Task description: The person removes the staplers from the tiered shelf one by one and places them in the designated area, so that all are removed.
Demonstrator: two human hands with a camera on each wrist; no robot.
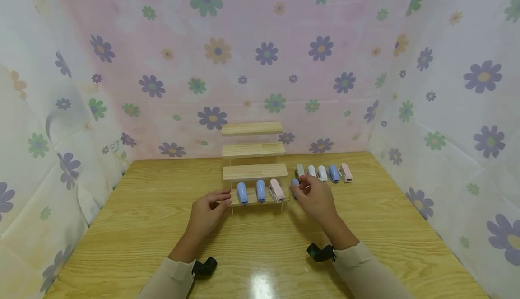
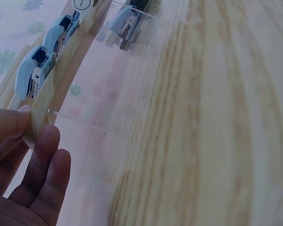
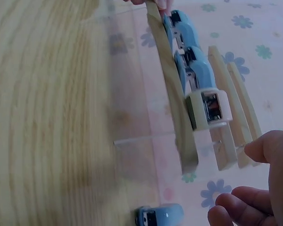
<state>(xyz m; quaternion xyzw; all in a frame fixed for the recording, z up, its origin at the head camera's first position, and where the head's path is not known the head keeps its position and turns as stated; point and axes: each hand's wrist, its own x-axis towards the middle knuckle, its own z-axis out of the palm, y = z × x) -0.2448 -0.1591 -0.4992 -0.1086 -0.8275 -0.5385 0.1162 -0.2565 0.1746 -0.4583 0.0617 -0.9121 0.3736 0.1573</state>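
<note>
My left hand (image 1: 207, 213) pinches the left end of the lowest board of a tiered wooden display stand (image 1: 255, 171), thumb and fingers at the board's edge (image 2: 40, 113). Two blue mini staplers (image 1: 242, 193) (image 1: 260, 191) and a pink stapler (image 1: 276, 190) stand side by side on that board. Right of the stand, my right hand (image 1: 318, 199) is close by another blue stapler (image 1: 294, 188) on the table. In the right wrist view, its relaxed fingers (image 3: 240, 207) are apart from that stapler (image 3: 162, 215).
Behind my right hand, a row of staplers lies on the wooden table (image 1: 162, 226): a grey one (image 1: 299, 170), two white ones (image 1: 322, 173), a blue one (image 1: 334, 173) and a pink one (image 1: 345, 172). Flowered cloth (image 1: 243, 64) hangs behind and on both sides.
</note>
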